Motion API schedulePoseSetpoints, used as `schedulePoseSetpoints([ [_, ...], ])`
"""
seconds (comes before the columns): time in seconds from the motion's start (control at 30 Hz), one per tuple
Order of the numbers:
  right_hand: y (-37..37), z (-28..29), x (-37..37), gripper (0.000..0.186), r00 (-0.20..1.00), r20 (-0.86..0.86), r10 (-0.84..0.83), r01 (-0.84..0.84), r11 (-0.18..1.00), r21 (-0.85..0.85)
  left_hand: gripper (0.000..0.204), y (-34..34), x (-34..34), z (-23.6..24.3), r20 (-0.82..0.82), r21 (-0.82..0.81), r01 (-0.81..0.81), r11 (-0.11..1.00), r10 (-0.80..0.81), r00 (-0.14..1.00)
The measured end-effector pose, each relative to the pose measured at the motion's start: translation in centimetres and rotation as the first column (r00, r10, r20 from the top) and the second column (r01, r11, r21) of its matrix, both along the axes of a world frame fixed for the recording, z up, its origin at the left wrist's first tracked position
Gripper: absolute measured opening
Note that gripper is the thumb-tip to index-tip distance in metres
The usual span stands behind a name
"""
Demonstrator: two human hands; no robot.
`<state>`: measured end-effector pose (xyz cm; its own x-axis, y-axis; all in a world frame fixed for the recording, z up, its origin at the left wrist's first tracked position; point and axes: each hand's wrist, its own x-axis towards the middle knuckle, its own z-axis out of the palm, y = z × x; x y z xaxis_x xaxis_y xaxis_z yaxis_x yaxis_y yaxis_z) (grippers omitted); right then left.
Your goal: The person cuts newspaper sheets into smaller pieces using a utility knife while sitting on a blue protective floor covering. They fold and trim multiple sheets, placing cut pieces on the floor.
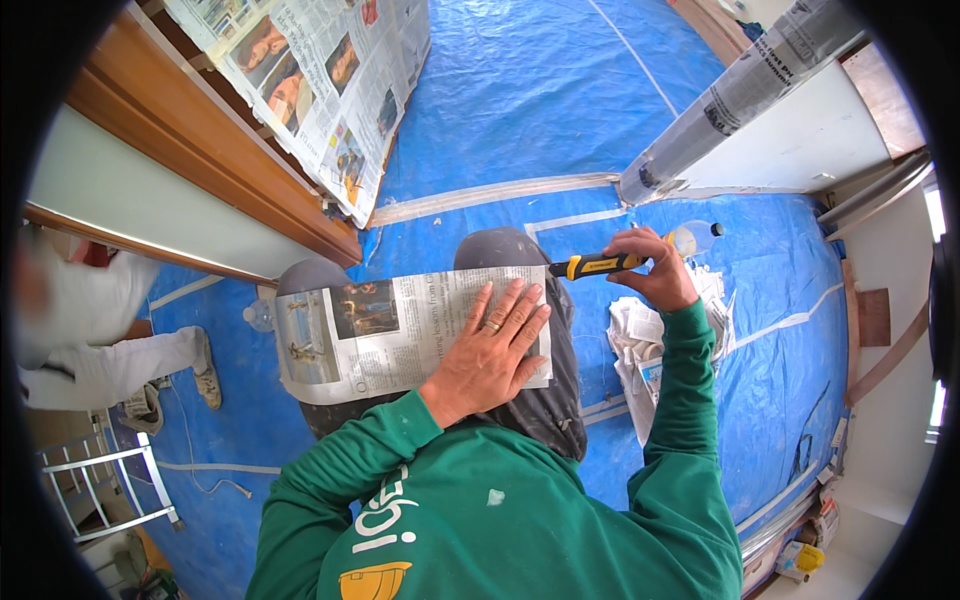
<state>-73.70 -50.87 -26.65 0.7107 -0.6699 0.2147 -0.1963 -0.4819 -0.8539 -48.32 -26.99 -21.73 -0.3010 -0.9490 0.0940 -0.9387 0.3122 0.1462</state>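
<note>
A folded newspaper sheet (370,345) lies across my grey-trousered knees (500,245). My left hand (485,355) rests flat on its right part, fingers spread. Just beyond the sheet's top right corner, my right hand (650,265) grips a yellow and black utility knife (592,265), its front end pointing left toward that corner. Whether a blade is out is too small to tell. Loose crumpled newspaper (635,335) lies on the blue floor sheeting (520,120) at my right, with a clear plastic bottle (690,238) beyond it.
A newspaper-covered panel (335,110) and wooden frame (230,170) stand front left; a wrapped post (730,95) stands front right. A co-worker in white (90,345) is at left, above an aluminium ladder (105,485). Another bottle (258,316) stands beside my left knee.
</note>
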Motion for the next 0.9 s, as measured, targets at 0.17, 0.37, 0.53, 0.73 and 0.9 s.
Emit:
schedulePoseSetpoints([
  [0.17,0.2,0.0,0.0,0.047,0.999,0.038,-0.006,0.005,1.000,0.029,0.069,0.0,0.0,0.0,0.000,-0.011,0.005,1.000,-0.005,1.000],
  [0.37,-0.4,0.8,0.5,0.046,0.999,0.038,0.012,-0.012,1.000,-0.007,0.069,0.0,-0.1,0.0,0.007,-0.017,0.005,1.000,-0.005,1.000],
  [0.53,-0.5,1.3,0.6,0.047,1.000,0.011,0.015,-0.015,1.000,-0.011,0.069,0.0,0.0,0.0,0.005,-0.019,0.004,1.000,-0.004,1.000],
  [0.73,-0.4,1.5,0.8,0.047,0.999,0.052,0.016,-0.010,0.995,-0.101,0.070,0.0,0.1,0.0,-0.035,0.005,0.002,1.000,-0.002,0.999],
  [0.9,-0.4,1.8,0.8,0.046,0.999,0.044,0.011,-0.003,0.986,-0.169,0.070,0.0,0.2,-0.1,-0.047,-0.004,0.004,1.000,-0.004,0.999],
])
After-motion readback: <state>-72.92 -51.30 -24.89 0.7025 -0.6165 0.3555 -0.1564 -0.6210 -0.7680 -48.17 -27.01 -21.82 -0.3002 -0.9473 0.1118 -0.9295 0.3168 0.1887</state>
